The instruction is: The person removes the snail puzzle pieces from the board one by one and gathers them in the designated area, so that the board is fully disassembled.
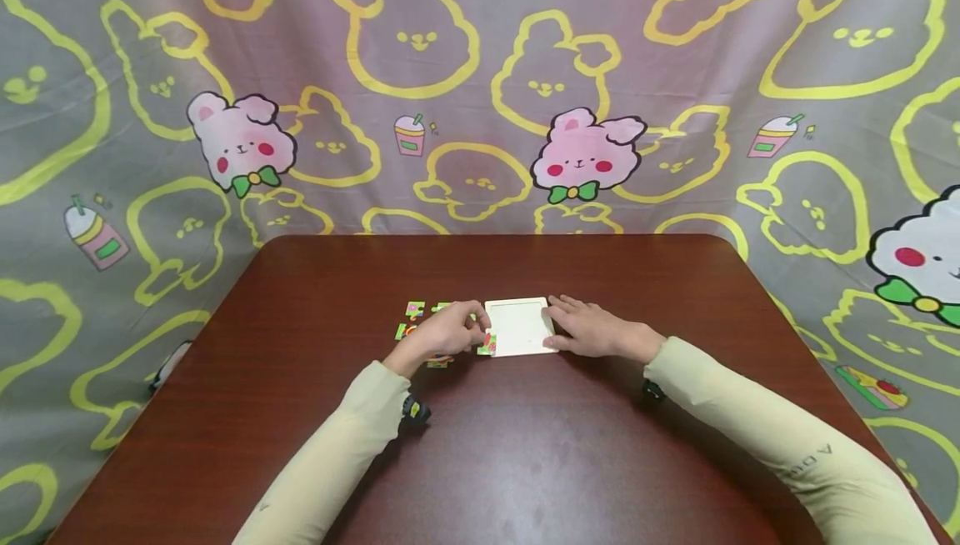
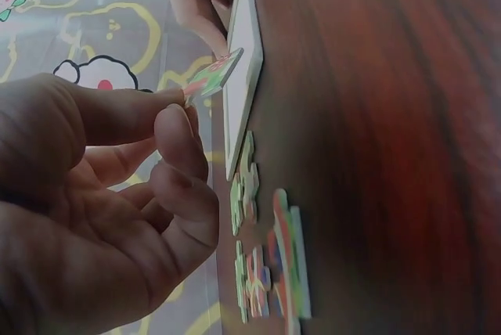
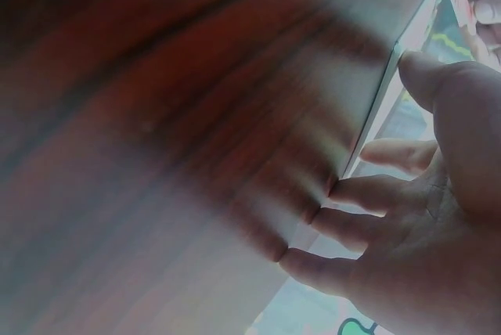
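Observation:
My left hand (image 1: 452,328) pinches a colourful jigsaw puzzle piece (image 2: 213,77) between thumb and index finger. In the head view this piece overlaps the left edge of a pale, shallow puzzle tray (image 1: 521,327); the left wrist view shows it tilted and raised. The tray lies flat, its inside bare. Along its right side rests my right hand (image 1: 596,330), fingers spread and mostly straight, thumb at the near right corner. Several loose puzzle pieces (image 2: 254,280) lie left of the tray, partly hidden under my left hand in the head view.
A dark red-brown wooden table (image 1: 510,445) carries everything. Behind and beside it hangs a grey curtain (image 1: 465,120) printed with yellow outlines and cartoon rabbits. Dark bands with small devices (image 1: 415,409) sit at the wrists.

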The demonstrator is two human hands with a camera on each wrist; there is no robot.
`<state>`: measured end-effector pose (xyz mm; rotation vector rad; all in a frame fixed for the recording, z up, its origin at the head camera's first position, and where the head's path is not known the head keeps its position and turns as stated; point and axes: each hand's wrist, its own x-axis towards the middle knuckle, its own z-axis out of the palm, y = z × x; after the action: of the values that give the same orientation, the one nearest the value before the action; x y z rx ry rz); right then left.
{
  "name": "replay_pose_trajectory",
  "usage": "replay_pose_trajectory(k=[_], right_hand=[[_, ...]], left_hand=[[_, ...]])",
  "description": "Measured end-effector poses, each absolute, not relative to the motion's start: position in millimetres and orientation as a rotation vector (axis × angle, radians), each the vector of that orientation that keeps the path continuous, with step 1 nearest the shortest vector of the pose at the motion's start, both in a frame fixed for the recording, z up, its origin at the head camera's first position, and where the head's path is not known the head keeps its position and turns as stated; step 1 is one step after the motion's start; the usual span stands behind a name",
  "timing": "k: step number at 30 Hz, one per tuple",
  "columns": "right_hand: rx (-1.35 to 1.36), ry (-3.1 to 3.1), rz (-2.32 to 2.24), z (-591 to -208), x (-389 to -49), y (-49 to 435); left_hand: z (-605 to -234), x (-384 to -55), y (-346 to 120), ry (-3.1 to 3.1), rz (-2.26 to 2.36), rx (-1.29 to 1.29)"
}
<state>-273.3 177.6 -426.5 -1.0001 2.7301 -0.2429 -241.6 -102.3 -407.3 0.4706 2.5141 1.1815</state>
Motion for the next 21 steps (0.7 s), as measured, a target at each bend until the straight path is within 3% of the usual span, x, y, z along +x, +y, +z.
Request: replay_pose_trajectory(k=[21], right_hand=[[-0.995,2.729,-0.259,-426,-273,176]], left_hand=[[-417,-231,-120,2.612,1.033,0.451]])
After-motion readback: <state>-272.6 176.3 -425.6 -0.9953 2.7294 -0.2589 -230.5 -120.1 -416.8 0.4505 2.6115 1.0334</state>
